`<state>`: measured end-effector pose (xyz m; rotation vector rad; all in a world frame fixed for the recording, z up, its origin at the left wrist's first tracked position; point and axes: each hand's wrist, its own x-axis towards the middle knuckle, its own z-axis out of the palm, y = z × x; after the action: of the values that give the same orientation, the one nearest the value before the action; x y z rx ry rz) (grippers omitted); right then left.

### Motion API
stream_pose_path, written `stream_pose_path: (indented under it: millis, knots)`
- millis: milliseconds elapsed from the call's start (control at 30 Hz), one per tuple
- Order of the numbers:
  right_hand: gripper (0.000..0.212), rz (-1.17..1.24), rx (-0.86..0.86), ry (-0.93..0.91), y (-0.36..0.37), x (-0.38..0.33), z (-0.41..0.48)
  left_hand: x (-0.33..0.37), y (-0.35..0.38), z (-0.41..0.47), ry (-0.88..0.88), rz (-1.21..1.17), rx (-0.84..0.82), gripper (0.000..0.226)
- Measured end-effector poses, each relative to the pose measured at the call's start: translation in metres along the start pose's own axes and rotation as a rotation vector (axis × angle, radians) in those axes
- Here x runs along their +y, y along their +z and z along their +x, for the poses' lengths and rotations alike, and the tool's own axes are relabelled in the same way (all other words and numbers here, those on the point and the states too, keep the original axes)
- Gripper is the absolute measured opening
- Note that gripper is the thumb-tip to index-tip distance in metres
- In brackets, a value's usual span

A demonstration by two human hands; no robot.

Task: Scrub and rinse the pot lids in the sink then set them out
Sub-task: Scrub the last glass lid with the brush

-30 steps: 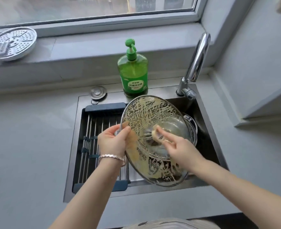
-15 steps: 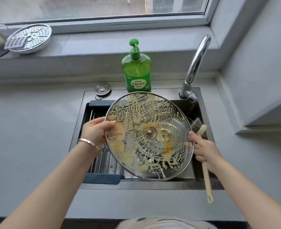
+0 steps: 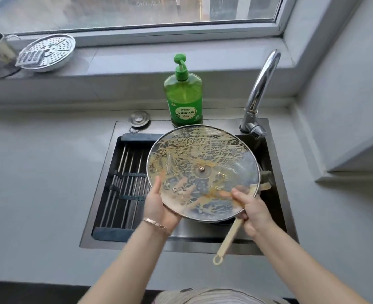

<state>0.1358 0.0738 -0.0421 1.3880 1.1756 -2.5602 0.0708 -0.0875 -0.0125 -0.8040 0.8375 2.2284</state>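
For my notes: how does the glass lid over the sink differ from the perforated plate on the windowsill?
The glass lid is transparent and smeared with foam; the perforated plate is opaque metal. The lid is held over the sink; the plate rests on the windowsill. Both are round.

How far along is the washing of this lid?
Done: scrub streaks of foam cover the glass lid. In hand: the left hand and right hand hold it over the sink, the right also gripping the brush. Left: rinsing off the foam, then setting it out.
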Motion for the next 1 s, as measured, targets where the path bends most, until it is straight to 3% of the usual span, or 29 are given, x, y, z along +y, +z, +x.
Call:
stream_pose_path:
  millis: [100,200,367,567,667,800,833,933,1000]
  knots:
    - [0.017,-0.031,0.033,-0.043,-0.004,0.007,0.0,-0.008,-0.007,0.007,0.007,-0.151,-0.006,0.037]
    - [0.006,-0.166,0.093,-0.115,-0.016,-0.002,0.0,-0.008,-0.007,0.008,0.012,-0.129,0.013,0.036]
    - [0.038,-0.938,0.395,-0.417,-0.032,-0.045,0.001,0.0,-0.003,0.008,0.097,-0.019,0.003,0.038]
    - [0.05,-1.6,0.096,-0.702,0.013,-0.069,0.0,0.009,0.001,-0.004,0.225,0.287,-0.031,0.026]
    - [0.044,-1.705,-0.056,-0.737,0.033,-0.058,-0.002,0.011,0.002,-0.011,0.211,0.35,-0.079,0.022]
    - [0.042,-1.711,-0.49,-0.793,0.037,-0.028,-0.044,0.013,-0.005,-0.018,0.191,0.466,-0.117,0.028]
    - [0.041,-1.755,-0.485,-0.753,0.033,-0.034,-0.042,0.014,-0.008,-0.019,0.184,0.468,-0.133,0.032]
    - [0.039,-1.826,-0.21,-0.689,0.018,-0.058,-0.011,0.016,-0.014,-0.019,0.182,0.467,-0.167,0.05]
    - [0.041,-1.773,-0.274,-0.683,0.018,-0.048,-0.017,0.014,-0.014,-0.017,0.191,0.498,-0.187,0.066]
